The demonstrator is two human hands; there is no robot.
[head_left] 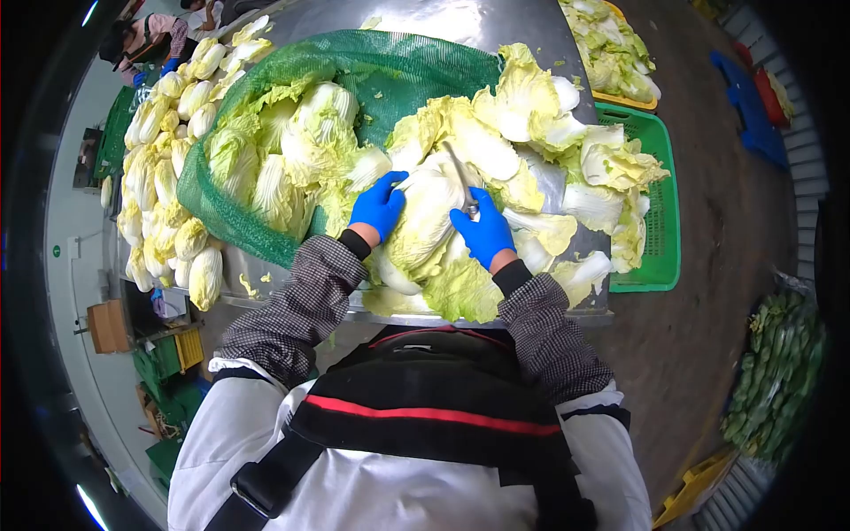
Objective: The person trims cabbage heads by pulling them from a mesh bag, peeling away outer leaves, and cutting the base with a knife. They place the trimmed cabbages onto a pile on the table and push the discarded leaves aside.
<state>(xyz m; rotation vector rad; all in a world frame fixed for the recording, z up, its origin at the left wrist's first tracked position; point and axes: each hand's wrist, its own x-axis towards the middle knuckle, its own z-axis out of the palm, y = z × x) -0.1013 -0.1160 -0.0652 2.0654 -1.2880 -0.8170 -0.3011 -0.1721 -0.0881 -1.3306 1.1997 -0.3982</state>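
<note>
A head of napa cabbage (423, 211) lies on the metal table in front of me, between my blue-gloved hands. My left hand (379, 206) grips its left side with curved fingers. In my right hand (485, 232) is a knife (459, 170), its blade lying across the cabbage's pale base end and pointing away from me. My right fingers hide most of the handle. Loose cabbage leaves (465, 288) are spread below and around the head. To the left, a green mesh bag (197, 190) lies open with several whole cabbages (279, 186) in it.
Trimmed cabbages (168, 177) are piled along the table's left side. A green crate (660, 234) stands at the right edge, with leaves hanging over it. Beyond is a yellow crate (639, 99) of leaves. A co-worker (150, 40) is at the far left. Bagged green vegetables (779, 372) lie at right.
</note>
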